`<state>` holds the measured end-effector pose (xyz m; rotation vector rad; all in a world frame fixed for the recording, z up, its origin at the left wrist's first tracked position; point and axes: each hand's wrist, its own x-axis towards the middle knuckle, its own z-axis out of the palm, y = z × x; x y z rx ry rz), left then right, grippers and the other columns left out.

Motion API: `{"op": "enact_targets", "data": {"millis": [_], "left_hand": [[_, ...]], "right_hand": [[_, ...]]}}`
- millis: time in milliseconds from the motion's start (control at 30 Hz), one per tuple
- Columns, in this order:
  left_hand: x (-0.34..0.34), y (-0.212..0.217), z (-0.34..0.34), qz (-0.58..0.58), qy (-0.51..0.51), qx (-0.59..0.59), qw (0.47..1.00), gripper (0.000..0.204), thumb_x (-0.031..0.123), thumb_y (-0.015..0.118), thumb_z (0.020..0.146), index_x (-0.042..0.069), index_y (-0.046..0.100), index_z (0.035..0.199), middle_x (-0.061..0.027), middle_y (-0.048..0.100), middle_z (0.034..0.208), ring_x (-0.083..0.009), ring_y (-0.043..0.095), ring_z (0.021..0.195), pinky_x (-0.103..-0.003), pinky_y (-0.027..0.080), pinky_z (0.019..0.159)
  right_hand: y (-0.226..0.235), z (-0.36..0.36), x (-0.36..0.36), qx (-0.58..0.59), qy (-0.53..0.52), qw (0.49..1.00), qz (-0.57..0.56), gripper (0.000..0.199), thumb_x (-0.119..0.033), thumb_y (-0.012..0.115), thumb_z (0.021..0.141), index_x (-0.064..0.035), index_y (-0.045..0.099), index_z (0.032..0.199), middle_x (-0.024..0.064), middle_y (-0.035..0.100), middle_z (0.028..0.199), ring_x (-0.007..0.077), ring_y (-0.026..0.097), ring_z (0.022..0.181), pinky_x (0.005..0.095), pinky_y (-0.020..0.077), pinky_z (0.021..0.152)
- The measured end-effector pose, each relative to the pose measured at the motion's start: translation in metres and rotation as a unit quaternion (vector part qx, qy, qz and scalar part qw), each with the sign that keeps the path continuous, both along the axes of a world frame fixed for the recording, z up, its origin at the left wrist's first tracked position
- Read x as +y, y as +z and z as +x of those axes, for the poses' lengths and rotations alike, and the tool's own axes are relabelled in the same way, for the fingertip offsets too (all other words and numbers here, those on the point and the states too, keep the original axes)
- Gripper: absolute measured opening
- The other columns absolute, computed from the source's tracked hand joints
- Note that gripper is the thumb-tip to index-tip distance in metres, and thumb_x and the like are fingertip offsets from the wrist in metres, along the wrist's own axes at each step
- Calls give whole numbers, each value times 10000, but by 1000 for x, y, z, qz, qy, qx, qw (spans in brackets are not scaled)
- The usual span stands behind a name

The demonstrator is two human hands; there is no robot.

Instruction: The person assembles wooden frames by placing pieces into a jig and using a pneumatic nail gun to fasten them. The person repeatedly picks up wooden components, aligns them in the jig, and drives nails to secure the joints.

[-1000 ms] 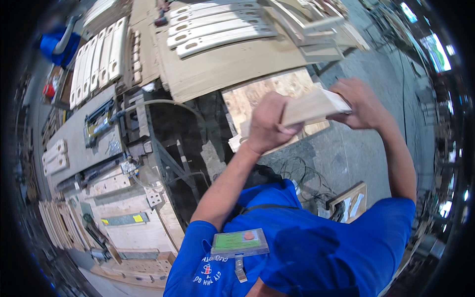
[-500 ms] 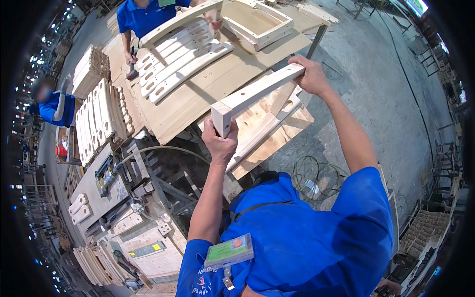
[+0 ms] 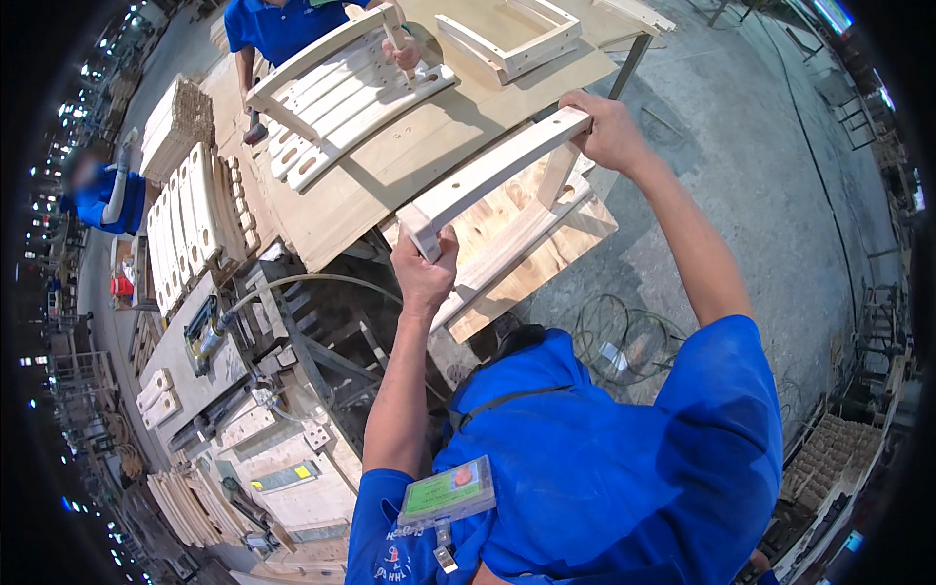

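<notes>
A pale wooden frame [image 3: 497,175] hangs between my two hands over a small plywood panel. Its top rail, with drilled holes, runs from lower left to upper right, and shorter pieces go down from it. My left hand [image 3: 426,273] is closed around the near left corner piece. Fingers of my right hand [image 3: 609,136] wrap over the far right end. Under the frame, the plywood panel [image 3: 575,258] shows its grain; the frame hides part of it, and whether they touch I cannot tell.
Across the brown table [image 3: 400,161], a co-worker in a blue shirt [image 3: 283,34] holds a curved wooden frame [image 3: 322,54] above slotted slats [image 3: 322,171], with a mallet [image 3: 255,132] alongside. A rectangular frame [image 3: 536,63] lies farther right. Left stands an air tool [image 3: 205,336]; a coiled hose [image 3: 624,336] lies on the floor.
The frame in my hands has shifted a little left and tilted, showing more of its underside pieces. The co-worker's curved frame has come down and left over the slats.
</notes>
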<state>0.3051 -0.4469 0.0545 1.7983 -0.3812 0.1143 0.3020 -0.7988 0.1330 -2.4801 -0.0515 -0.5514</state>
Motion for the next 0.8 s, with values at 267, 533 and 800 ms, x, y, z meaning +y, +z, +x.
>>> {"op": "enact_targets", "data": {"millis": [267, 533, 800], "left_hand": [[26, -16, -18, 49, -17, 57, 997, 107, 88, 736, 941, 14, 658, 947, -26, 655, 856, -131, 611, 792, -320, 501, 701], [30, -48, -25, 7, 18, 3, 1000, 150, 131, 675, 998, -9, 656, 947, -53, 672, 850, -158, 657, 795, -333, 534, 718], [18, -60, -23, 1, 54, -45, 998, 166, 159, 678, 1011, -4, 669, 980, -68, 696, 860, -190, 677, 796, -361, 545, 730]], "right_hand": [[-10, -15, 26, -55, 14, 998, -38, 435, 24, 777, 792, -62, 684, 1208, 174, 744, 1118, 396, 722, 1016, 451, 590, 849], [-15, -20, 33, -43, -4, 998, -38, 445, -3, 753, 821, -83, 672, 1251, 154, 732, 1121, 386, 715, 1016, 472, 580, 880], [-13, -28, 28, -30, 2, 999, -43, 493, 58, 784, 786, -99, 666, 1239, 155, 720, 1160, 408, 696, 1045, 468, 580, 852]]}}
